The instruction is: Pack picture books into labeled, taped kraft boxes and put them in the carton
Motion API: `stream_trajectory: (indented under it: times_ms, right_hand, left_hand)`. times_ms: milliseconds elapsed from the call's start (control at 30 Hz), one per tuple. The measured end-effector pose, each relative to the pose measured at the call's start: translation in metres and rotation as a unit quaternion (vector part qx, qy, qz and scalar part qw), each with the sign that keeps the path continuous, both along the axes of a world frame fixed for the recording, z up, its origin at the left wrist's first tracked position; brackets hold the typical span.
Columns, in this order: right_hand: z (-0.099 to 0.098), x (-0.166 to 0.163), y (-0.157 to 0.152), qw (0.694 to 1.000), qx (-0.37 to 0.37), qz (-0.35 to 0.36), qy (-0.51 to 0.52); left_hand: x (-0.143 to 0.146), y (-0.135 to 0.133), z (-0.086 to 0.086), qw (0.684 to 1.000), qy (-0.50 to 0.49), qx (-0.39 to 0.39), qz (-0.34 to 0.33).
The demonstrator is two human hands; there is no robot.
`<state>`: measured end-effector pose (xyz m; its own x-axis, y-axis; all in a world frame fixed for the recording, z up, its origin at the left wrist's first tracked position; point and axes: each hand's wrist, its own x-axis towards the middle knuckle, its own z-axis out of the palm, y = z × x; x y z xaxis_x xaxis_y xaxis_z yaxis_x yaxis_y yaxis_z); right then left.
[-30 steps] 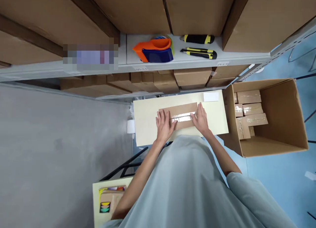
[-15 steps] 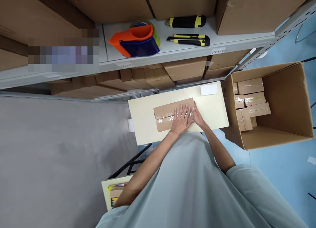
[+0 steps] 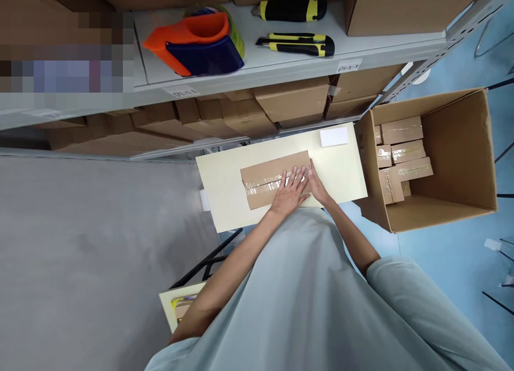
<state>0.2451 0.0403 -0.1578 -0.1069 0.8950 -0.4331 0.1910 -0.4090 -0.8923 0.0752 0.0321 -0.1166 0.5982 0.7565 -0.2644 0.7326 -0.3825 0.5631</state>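
Observation:
A long, flat cardboard box (image 3: 261, 179) lies on the pale yellow tabletop (image 3: 219, 199), with clear tape running along its middle seam and over its left end. My left hand (image 3: 289, 193) rests flat on the box's right part, fingers spread over the tape. Against the right end of the box is my right hand (image 3: 317, 184), its fingers stretched out along that edge and its palm facing the box. Neither hand is wrapped around anything. A white slip or small white block (image 3: 334, 136) sits behind them near the table's back right corner.
To the right stands a large open carton (image 3: 458, 162) with several small taped boxes (image 3: 407, 151) inside. On the shelf ahead lie an orange and blue tape dispenser (image 3: 203, 47) and two utility knives (image 3: 297, 43). More cardboard boxes (image 3: 295, 98) fill the shelf below.
The camera view has shifted slightly, so the shelf sits higher in the picture. My left hand stays on the box; the right stays at its end, fingers a little straighter along the edge.

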Motion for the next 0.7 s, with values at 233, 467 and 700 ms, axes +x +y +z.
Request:
stream_trajectory:
  times_ms: [233, 467, 700]
  right_hand:
    - [-0.005, 0.002, 0.004, 0.997, -0.011, 0.027, -0.073]
    - [0.021, -0.006, 0.006, 0.957, 0.114, 0.052, -0.261]
    - [0.009, -0.015, 0.010, 0.937, 0.106, 0.102, -0.316]
  left_hand:
    - [-0.004, 0.004, 0.008, 0.998, -0.059, -0.024, 0.019]
    - [-0.089, 0.004, 0.008, 0.938, -0.004, 0.051, 0.344]
    - [-0.115, -0.013, -0.032, 0.888, -0.025, -0.036, 0.458]
